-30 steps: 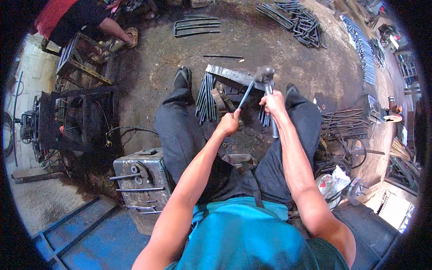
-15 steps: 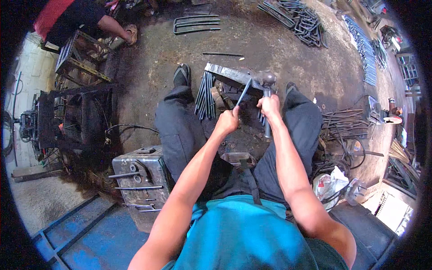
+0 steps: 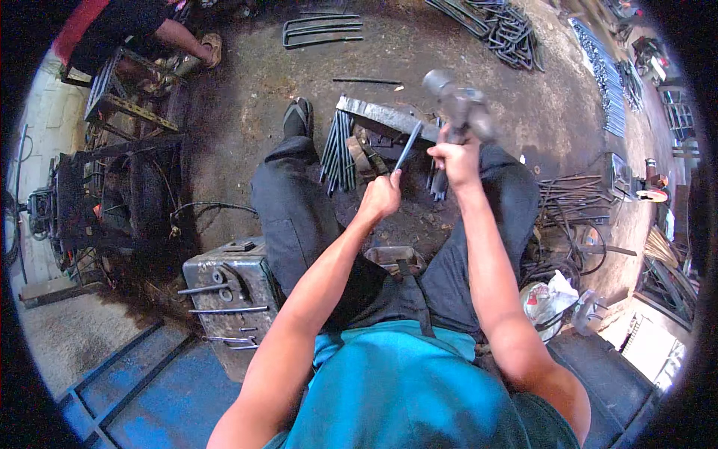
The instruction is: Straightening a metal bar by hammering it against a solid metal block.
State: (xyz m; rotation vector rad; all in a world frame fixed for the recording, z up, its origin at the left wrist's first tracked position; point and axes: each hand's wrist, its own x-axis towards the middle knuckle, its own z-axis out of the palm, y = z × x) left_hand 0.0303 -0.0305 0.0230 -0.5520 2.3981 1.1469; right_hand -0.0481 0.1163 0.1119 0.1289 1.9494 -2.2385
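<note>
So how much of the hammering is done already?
A bundle of finished-looking rods leans against the metal block, so some seem done. Right now the left hand holds one thin rod on the block while the right hand lifts the hammer. More rods wait beside the right knee.

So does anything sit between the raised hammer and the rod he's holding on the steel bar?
Nothing visible does. The hammer in the right hand is raised above the steel bar, and the rod, gripped by the left hand, lies in open view on it.
</note>
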